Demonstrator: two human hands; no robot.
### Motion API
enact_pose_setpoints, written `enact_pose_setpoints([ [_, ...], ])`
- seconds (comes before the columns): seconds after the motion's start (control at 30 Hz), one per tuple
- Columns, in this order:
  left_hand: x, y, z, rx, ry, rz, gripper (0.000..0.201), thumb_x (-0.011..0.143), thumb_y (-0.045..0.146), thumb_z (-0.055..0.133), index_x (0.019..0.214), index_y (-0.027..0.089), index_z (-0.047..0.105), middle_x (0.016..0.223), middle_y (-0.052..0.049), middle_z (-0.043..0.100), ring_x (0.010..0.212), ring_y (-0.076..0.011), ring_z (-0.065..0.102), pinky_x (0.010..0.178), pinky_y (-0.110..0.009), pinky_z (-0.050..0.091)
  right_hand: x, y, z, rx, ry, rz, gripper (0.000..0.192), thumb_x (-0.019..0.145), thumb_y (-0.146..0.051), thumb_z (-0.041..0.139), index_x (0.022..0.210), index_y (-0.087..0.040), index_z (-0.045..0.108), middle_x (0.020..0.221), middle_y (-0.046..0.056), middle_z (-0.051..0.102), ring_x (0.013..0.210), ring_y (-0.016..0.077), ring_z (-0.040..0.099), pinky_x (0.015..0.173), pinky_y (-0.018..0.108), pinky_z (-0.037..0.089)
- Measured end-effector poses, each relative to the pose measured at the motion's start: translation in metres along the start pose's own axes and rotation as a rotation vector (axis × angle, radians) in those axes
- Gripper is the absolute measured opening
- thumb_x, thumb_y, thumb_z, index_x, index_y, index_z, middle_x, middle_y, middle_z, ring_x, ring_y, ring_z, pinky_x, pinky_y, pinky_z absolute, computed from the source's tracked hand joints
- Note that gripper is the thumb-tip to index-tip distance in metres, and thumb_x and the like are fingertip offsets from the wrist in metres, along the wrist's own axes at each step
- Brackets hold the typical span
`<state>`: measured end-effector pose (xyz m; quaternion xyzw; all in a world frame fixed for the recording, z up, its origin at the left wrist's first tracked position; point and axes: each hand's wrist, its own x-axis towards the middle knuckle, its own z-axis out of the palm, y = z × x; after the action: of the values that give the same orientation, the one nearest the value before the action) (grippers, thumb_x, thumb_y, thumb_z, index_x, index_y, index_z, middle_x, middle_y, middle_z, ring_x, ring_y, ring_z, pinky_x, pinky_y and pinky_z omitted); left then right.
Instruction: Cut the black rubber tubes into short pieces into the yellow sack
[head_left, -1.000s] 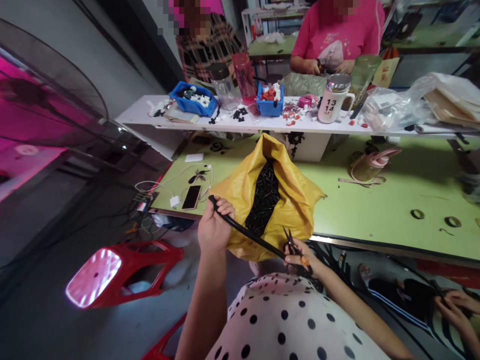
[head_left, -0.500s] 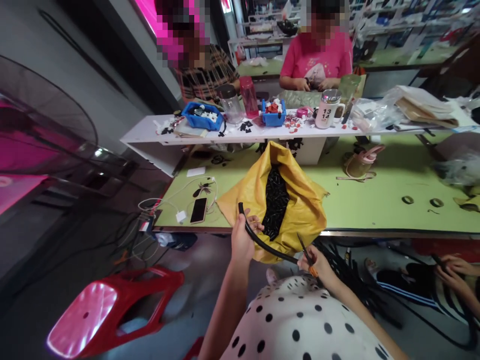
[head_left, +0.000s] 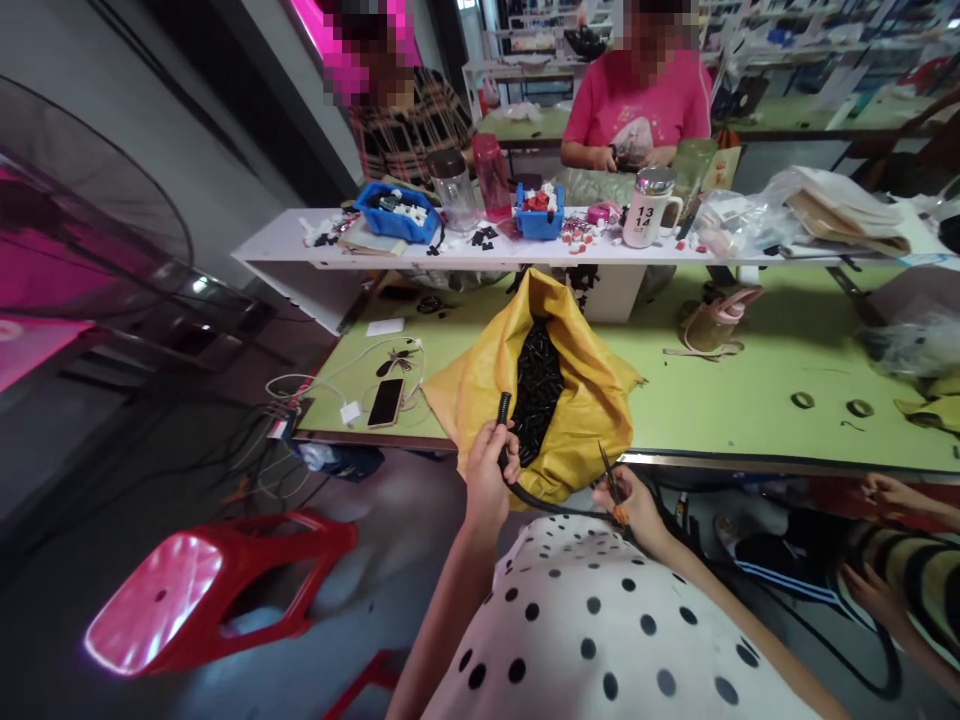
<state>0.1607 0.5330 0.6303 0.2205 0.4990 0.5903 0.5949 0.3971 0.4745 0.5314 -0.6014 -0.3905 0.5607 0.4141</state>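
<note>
My left hand (head_left: 487, 465) is closed round a black ribbed tube (head_left: 504, 408), whose short end sticks up above the fist. From there the tube curves down and right, toward my lap and my right hand (head_left: 636, 505). That hand grips small scissors (head_left: 611, 478) with orange handles, blades pointing up. Whether its fingers also touch the tube, I cannot tell. Just beyond both hands, a yellow sack (head_left: 592, 410) lies open at the table edge, with many short black tube pieces (head_left: 538, 385) inside.
A green table (head_left: 750, 410) carries a phone (head_left: 385, 402), cables and a pink-lidded bottle (head_left: 720, 318). Blue bins (head_left: 540, 222) and a white mug (head_left: 646, 212) stand on the raised shelf. At left is a red stool (head_left: 217, 580). Co-workers sit opposite and at right.
My left hand has closed more tightly round the tube, and the tube's upper end now points straighter up. The scissors stay in my right hand. The view has shifted slightly.
</note>
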Motion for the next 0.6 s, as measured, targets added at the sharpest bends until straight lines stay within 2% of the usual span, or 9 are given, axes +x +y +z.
enact_pose_setpoints([
  [0.07, 0.0, -0.002, -0.002, 0.121, 0.0, 0.003, 0.049, 0.075, 0.056, 0.088, 0.098, 0.017, 0.069, 0.064, 0.007, 0.053, 0.042, -0.003, 0.033, 0.041, -0.017, 0.022, 0.008, -0.009, 0.006, 0.041, 0.027, -0.003, 0.072, 0.051, -0.073, 0.1, 0.079, -0.022, 0.058, 0.067, 0.0, 0.063, 0.062, 0.0156, 0.057, 0.061, 0.03, 0.046],
  [0.17, 0.001, -0.005, -0.009, 0.274, 0.038, 0.05, 0.047, 0.077, 0.059, 0.086, 0.091, 0.017, 0.07, 0.06, 0.007, 0.05, 0.044, -0.0048, 0.033, 0.042, -0.019, 0.021, 0.008, -0.017, 0.012, 0.112, -0.053, 0.073, 0.069, 0.057, -0.074, 0.098, 0.079, -0.021, 0.059, 0.06, 0.0, 0.063, 0.051, 0.0142, 0.055, 0.051, 0.028, 0.043],
  [0.27, 0.004, -0.008, -0.016, 0.357, 0.064, 0.079, 0.047, 0.079, 0.061, 0.084, 0.089, 0.017, 0.071, 0.059, 0.006, 0.049, 0.046, -0.0064, 0.035, 0.043, -0.021, 0.024, -0.002, -0.011, 0.011, 0.15, -0.137, 0.135, 0.07, 0.062, -0.081, 0.092, 0.077, -0.02, 0.06, 0.063, 0.005, 0.068, 0.05, 0.0164, 0.059, 0.049, 0.03, 0.047],
  [0.37, 0.007, -0.009, -0.022, 0.363, 0.083, 0.068, 0.048, 0.079, 0.062, 0.083, 0.093, 0.017, 0.072, 0.06, 0.006, 0.049, 0.046, -0.0067, 0.035, 0.044, -0.021, 0.025, -0.011, 0.0, 0.001, 0.146, -0.085, 0.136, 0.072, 0.064, -0.087, 0.087, 0.073, -0.021, 0.059, 0.061, 0.005, 0.066, 0.05, 0.0181, 0.06, 0.05, 0.032, 0.048],
  [0.47, 0.011, -0.009, -0.025, 0.374, 0.085, 0.057, 0.051, 0.08, 0.063, 0.082, 0.096, 0.016, 0.072, 0.059, 0.007, 0.048, 0.047, -0.0064, 0.035, 0.044, -0.02, 0.024, -0.01, 0.001, -0.01, 0.089, -0.058, 0.12, 0.067, 0.065, -0.08, 0.091, 0.075, -0.021, 0.059, 0.064, 0.004, 0.066, 0.055, 0.0172, 0.058, 0.053, 0.032, 0.046],
  [0.6, 0.018, -0.011, -0.027, 0.383, 0.068, 0.02, 0.056, 0.078, 0.066, 0.082, 0.098, 0.015, 0.071, 0.06, 0.008, 0.046, 0.048, -0.0061, 0.036, 0.044, -0.019, 0.025, -0.001, -0.005, -0.015, -0.06, -0.097, 0.084, 0.066, 0.051, -0.064, 0.103, 0.077, -0.02, 0.061, 0.07, -0.001, 0.061, 0.065, 0.0148, 0.054, 0.061, 0.029, 0.045],
])
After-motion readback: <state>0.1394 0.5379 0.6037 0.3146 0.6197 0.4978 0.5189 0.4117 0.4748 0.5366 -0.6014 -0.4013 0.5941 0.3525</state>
